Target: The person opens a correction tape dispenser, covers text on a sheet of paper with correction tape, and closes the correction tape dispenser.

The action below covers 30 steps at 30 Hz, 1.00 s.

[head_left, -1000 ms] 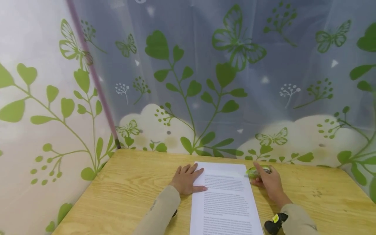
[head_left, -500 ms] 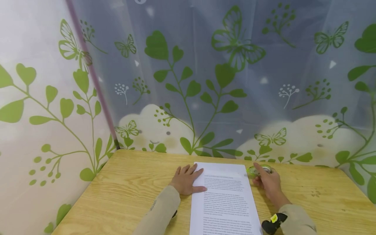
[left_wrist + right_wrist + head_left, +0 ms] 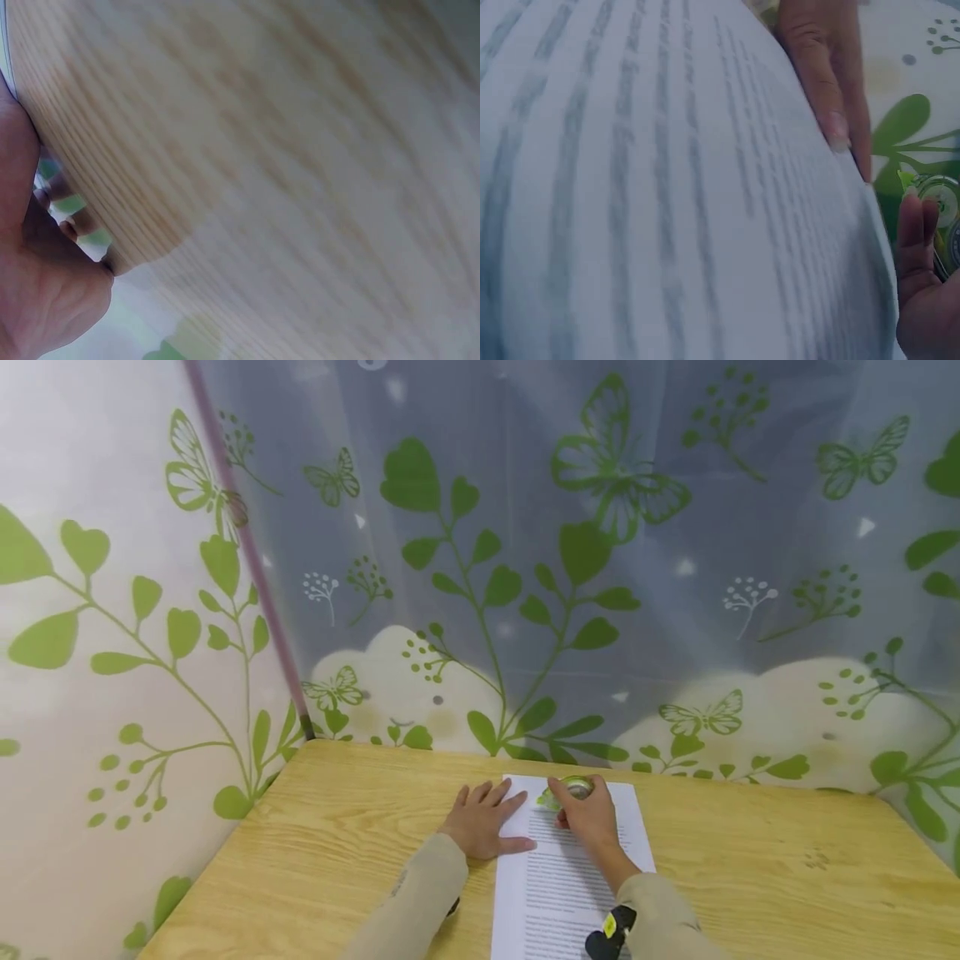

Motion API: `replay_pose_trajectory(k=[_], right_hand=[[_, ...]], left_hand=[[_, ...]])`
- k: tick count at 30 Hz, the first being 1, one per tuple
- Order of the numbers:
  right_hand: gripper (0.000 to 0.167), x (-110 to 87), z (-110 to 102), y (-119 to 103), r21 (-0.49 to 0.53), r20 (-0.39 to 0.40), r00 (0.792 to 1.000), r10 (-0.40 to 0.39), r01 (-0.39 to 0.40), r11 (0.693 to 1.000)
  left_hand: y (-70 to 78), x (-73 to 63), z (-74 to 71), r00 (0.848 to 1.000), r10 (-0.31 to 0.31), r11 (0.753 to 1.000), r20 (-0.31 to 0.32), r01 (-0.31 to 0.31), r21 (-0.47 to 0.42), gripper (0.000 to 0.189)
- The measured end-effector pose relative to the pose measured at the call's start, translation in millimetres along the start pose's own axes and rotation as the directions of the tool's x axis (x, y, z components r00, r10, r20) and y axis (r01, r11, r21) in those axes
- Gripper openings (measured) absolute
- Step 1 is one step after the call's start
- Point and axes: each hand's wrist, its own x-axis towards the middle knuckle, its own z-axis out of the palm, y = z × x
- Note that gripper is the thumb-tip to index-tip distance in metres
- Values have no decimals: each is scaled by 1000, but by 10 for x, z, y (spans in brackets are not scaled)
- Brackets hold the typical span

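A printed sheet of white paper (image 3: 512, 893) lies on the wooden table. My left hand (image 3: 480, 825) rests flat across its upper left edge, fingers spread and thumb on the margin; part of it also shows in the left wrist view. Over the top of the sheet, my right hand (image 3: 591, 822) grips a green, see-through correction tape (image 3: 577, 788) between thumb and fingers. Its tip points left at the upper lines, close to the left hand. In the right wrist view, the round wheels inside the correction tape (image 3: 939, 201) show. Whether the tip touches the paper cannot be told.
The wooden table (image 3: 330, 860) extends on both sides of the sheet. A curtain with leaves and butterflies (image 3: 510, 568) hangs behind its far edge, and a pale patterned one (image 3: 112, 710) hangs at the left.
My right hand has moved left with the correction tape, from the sheet's right edge to over its upper left text. My left hand has stayed in place on the paper.
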Motion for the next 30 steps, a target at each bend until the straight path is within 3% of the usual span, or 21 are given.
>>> replay_pose_trajectory(k=[7,21,30], right_hand=[[59,11,102,84,-78,-31,999,-15,13,997],[54,27,136,126,-155,-12,999,-37,35,987],[60,29,164,123,-195,0,998,-56,55,979]], left_hand=[[29,37,17,1000,-1,1000,-9,1,22,80],[-10,57,53,1000,-18,999,-4,18,35,81],[-29,46,67,1000,-21,999,-2,21,30,80]])
